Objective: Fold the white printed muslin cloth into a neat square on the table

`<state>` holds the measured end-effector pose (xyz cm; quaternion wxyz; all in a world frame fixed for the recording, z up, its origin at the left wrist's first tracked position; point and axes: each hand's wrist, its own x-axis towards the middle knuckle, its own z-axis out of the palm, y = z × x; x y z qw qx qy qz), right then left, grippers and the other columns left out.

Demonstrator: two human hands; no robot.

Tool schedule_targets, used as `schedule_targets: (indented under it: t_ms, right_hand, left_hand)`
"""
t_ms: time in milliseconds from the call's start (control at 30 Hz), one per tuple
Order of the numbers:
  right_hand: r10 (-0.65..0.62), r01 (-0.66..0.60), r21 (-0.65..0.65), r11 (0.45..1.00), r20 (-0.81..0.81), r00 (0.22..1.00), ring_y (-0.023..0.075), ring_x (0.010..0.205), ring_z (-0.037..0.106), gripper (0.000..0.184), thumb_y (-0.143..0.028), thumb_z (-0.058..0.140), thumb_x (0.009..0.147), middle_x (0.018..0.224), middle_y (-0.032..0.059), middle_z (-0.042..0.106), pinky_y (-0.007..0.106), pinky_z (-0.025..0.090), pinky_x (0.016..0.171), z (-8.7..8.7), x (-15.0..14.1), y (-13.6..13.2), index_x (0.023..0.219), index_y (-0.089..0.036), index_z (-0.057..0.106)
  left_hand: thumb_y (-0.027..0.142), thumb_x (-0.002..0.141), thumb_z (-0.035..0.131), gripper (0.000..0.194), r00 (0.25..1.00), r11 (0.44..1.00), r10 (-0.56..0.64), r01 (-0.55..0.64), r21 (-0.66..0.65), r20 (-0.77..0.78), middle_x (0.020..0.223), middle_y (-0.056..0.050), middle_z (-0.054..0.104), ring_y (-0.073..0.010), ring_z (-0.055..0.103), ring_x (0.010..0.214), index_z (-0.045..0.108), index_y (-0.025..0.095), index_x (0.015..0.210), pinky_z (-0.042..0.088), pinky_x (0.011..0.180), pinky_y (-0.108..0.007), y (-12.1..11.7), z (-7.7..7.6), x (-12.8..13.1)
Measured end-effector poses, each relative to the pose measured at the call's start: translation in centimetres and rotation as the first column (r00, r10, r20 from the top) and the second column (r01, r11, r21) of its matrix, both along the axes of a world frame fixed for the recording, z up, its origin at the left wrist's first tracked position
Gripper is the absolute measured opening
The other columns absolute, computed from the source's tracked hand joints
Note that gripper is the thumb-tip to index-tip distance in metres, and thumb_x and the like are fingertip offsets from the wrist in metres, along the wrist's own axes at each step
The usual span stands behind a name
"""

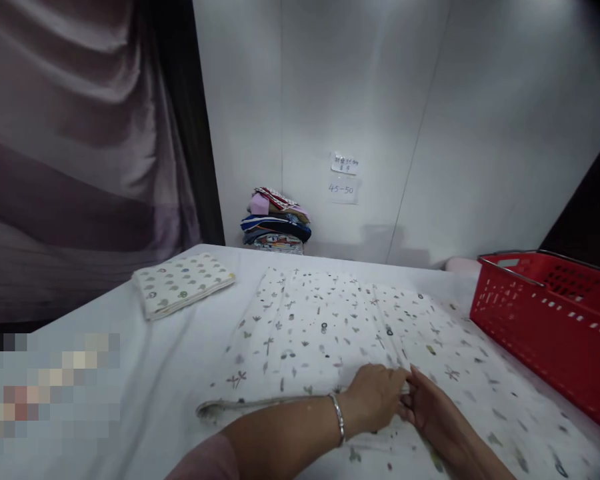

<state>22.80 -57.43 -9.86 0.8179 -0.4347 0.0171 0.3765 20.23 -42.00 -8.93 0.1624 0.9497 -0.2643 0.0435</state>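
Observation:
A white cloth (pixel 310 333) with small printed plants and shapes lies spread over the table in front of me, its near part folded over into a thick edge. My left hand (pixel 377 397), with a silver bangle at the wrist, reaches across to the right and is closed on that folded edge. Right beside it, my right hand (pixel 427 407) pinches the same edge, fingertips almost touching the left ones. The fingers partly hide the gripped fabric. To the right, a single layer of the cloth runs on under my right forearm.
A folded cream cloth (pixel 185 283) with a leaf-like print lies at the table's left. At the right stands a red plastic basket (pixel 550 340) with a metal handle. Behind the table is a stack of folded textiles (pixel 275 223) against the white wall; a curtain (pixel 80 167) hangs at left.

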Motion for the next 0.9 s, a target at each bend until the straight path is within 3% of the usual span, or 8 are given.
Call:
schedule_targets:
  t_ms: [133, 300, 400, 600, 667, 767, 900]
  right_hand:
    - [0.026, -0.021, -0.185, 0.983, 0.026, 0.999, 0.017, 0.076, 0.065, 0.02, -0.031, 0.066, 0.076, 0.083, 0.0037, 0.068, 0.028, 0.055, 0.069, 0.4, 0.8, 1.1, 0.089, -0.016, 0.063]
    - [0.106, -0.07, -0.4, 0.914, 0.066, 0.992, 0.0173, 0.07, 0.066, 0.031, -0.021, 0.072, 0.068, 0.083, 0.0048, 0.068, 0.028, 0.058, 0.058, 0.9, 2.4, 1.9, 0.095, -0.014, 0.059]
    - [0.153, -0.109, -0.397, 0.912, 0.082, 0.985, 0.0171, 0.068, 0.067, 0.029, -0.02, 0.07, 0.07, 0.083, 0.0073, 0.068, 0.025, 0.057, 0.055, 1.2, 3.3, 2.1, 0.096, -0.011, 0.059]
    - [0.051, -0.027, -0.306, 0.952, 0.072, 0.996, 0.017, 0.065, 0.067, 0.021, -0.012, 0.063, 0.072, 0.083, 0.0118, 0.069, 0.022, 0.056, 0.052, 2.0, 5.6, 2.8, 0.092, -0.007, 0.061]
    - [-0.033, 0.054, -0.265, 0.963, 0.085, 0.996, 0.0175, 0.06, 0.066, 0.016, -0.007, 0.061, 0.071, 0.076, 0.0128, 0.069, 0.023, 0.056, 0.05, 3.3, 7.1, 2.8, 0.087, -0.005, 0.061]
    - [-0.204, 0.236, -0.17, 0.957, 0.185, 0.961, 0.0131, 0.055, 0.063, 0.012, -0.004, 0.061, 0.069, 0.068, 0.0058, 0.067, 0.019, 0.055, 0.05, 7.1, 9.9, 0.9, 0.079, -0.01, 0.06]
    - [-0.476, 0.489, 0.048, 0.871, 0.324, 0.817, 0.0064, 0.055, 0.061, 0.015, -0.01, 0.063, 0.07, 0.063, -0.0053, 0.064, 0.011, 0.053, 0.056, 13.1, 12.1, -6.9, 0.081, -0.019, 0.058]
  left_hand:
    - [0.023, 0.078, 0.051, 0.037, 0.999, 0.999, 0.045, -0.045, -0.031, 0.01, 0.107, -0.008, 0.058, -0.0247, 0.052, 0.097, 0.043, 0.02, 0.114, 0.042, 0.082, -0.038, 1.7, 0.6, -2.1]
    - [0.013, 0.075, 0.047, 0.039, 0.985, 0.985, 0.169, -0.169, -0.012, -0.035, 0.111, -0.005, 0.055, -0.0215, 0.047, 0.102, 0.046, 0.021, 0.113, 0.035, 0.092, -0.038, 5.2, 0.8, -4.8]
    - [0.004, 0.071, 0.042, 0.05, 0.959, 0.96, 0.28, -0.279, 0.016, -0.049, 0.116, -0.005, 0.053, -0.0204, 0.045, 0.106, 0.047, 0.022, 0.118, 0.032, 0.096, -0.036, 8.0, 0.3, -5.7]
    - [-0.005, 0.065, 0.037, 0.062, 0.86, 0.85, 0.508, -0.489, 0.198, -0.056, 0.123, -0.006, 0.052, -0.0197, 0.043, 0.114, 0.048, 0.018, 0.121, 0.028, 0.099, -0.036, 12.9, 0.2, -6.5]
    - [-0.006, 0.064, 0.038, 0.063, 0.83, 0.81, 0.557, -0.532, 0.248, -0.037, 0.125, -0.008, 0.051, -0.0202, 0.042, 0.116, 0.049, 0.016, 0.122, 0.029, 0.098, -0.035, 13.8, 0.9, -6.5]
    - [-0.005, 0.067, 0.038, 0.057, 0.817, 0.785, 0.577, -0.559, 0.268, 0.012, 0.122, -0.01, 0.053, -0.0214, 0.045, 0.112, 0.051, 0.015, 0.119, 0.032, 0.093, -0.035, 14.1, 2.3, -6.3]
    - [-0.004, 0.072, 0.036, 0.05, 0.839, 0.806, 0.543, -0.531, 0.262, 0.03, 0.112, -0.008, 0.058, -0.0209, 0.05, 0.105, 0.056, 0.017, 0.112, 0.035, 0.088, -0.034, 13.1, 3.8, -6.3]
